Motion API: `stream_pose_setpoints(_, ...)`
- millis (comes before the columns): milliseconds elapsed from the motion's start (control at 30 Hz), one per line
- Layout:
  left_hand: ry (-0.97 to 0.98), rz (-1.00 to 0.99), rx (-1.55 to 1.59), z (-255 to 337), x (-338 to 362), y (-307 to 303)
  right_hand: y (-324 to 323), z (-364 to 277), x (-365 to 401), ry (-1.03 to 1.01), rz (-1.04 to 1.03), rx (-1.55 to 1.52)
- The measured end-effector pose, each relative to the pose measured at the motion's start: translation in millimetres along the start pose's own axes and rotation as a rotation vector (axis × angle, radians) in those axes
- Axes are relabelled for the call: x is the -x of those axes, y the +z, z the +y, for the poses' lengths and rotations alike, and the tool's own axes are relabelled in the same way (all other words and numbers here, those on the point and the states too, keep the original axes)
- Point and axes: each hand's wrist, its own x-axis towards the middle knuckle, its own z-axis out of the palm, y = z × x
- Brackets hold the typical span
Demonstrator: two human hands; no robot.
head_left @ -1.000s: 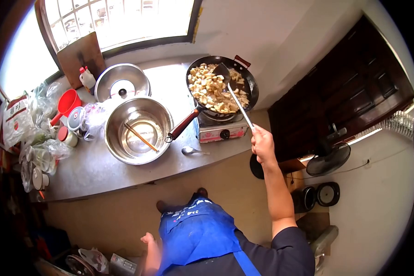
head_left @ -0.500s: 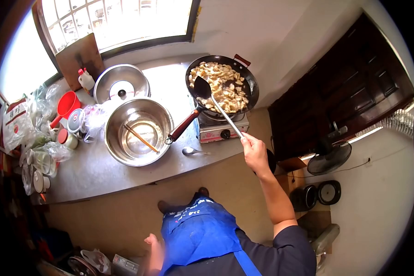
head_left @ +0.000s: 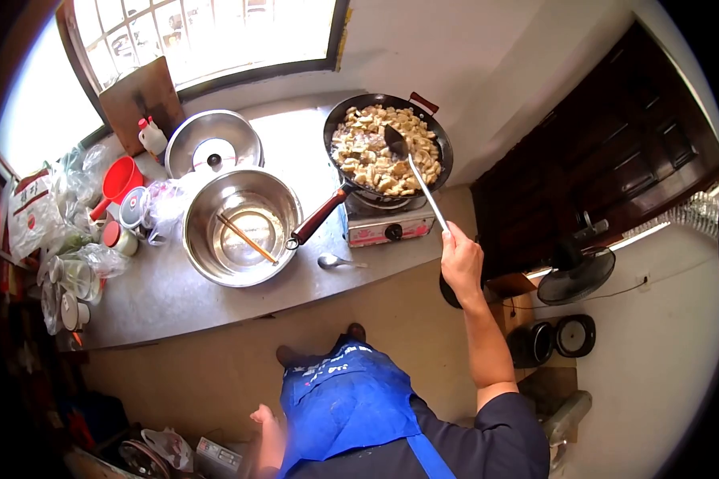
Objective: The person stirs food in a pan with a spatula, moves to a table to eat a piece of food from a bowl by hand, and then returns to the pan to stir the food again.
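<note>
My right hand (head_left: 462,260) is closed round the light-coloured handle of a spatula (head_left: 426,190). The spatula's dark blade rests among pale sliced food (head_left: 367,169) in a black wok (head_left: 444,164). Under the wok is a portable gas stove (head_left: 391,230) with a front knob. The wok's long reddish-brown handle points toward a steel pot (head_left: 196,254), which holds a pair of chopsticks (head_left: 246,238). Low in the view, my left hand (head_left: 263,416) hangs beside the blue apron, away from the counter; its fingers are small and blurred.
On the steel counter (head_left: 160,307) are a spoon (head_left: 339,262), a round metal lid (head_left: 240,132), a red scoop (head_left: 121,179), jars and plastic bags. A cutting board (head_left: 142,100) leans near the window. A fan (head_left: 577,277) stands at the right by a dark door (head_left: 599,144).
My right hand has moved slightly right and down. The spatula blade has shifted from the wok's left side to its upper middle, and the food lies differently. My left hand has hardly moved.
</note>
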Motion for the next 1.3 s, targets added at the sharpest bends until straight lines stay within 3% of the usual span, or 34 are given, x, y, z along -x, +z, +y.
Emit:
stream_pose_setpoints(133, -0.04, -0.001, 0.024, 3, 10, 1, -12, 2, -15, -0.061, 0.082, 0.029)
stream_pose_setpoints(333, 0.125, 0.113, -0.026, -11, -10, 19, -12, -5, -87, -0.351, 0.093, 0.201)
stream_pose_setpoints(400, 0.01, -0.009, 0.026, -2, 2, 15, -5, -12, -111, -0.427, 0.003, 0.34)
stream_pose_setpoints(600, -0.052, -0.033, 0.087, -14, 2, 16, -6, -7, -146, -0.584, -0.096, 0.44)
stream_pose_setpoints(733, -0.018, 0.087, 0.073, -41, -13, 22, -44, -3, -148, -0.517, -0.188, 0.546)
stream_pose_setpoints(800, -0.016, 0.18, -0.137, -40, -11, 23, -62, 8, -150, -0.477, -0.209, 0.542)
stream_pose_setpoints(933, -0.029, 0.137, -0.235, -28, -8, 20, -98, 8, -139, -0.355, -0.344, 0.564)
stream_pose_setpoints(1000, -0.05, 0.041, -0.005, -22, -3, 22, -119, 9, -135, -0.221, -0.526, 0.346)
stream_pose_setpoints(1067, -0.031, 0.03, -0.034, -22, -11, 26, -137, 18, -127, -0.279, -0.523, 0.313)
stream_pose_setpoints(1200, 0.036, 0.037, -0.151, 5, 9, 25, -184, -3, -118, -0.114, -0.519, 0.246)
stream_pose_setpoints(1300, 0.024, -0.004, -0.225, 20, 16, 25, -214, -15, -129, -0.114, -0.536, 0.285)
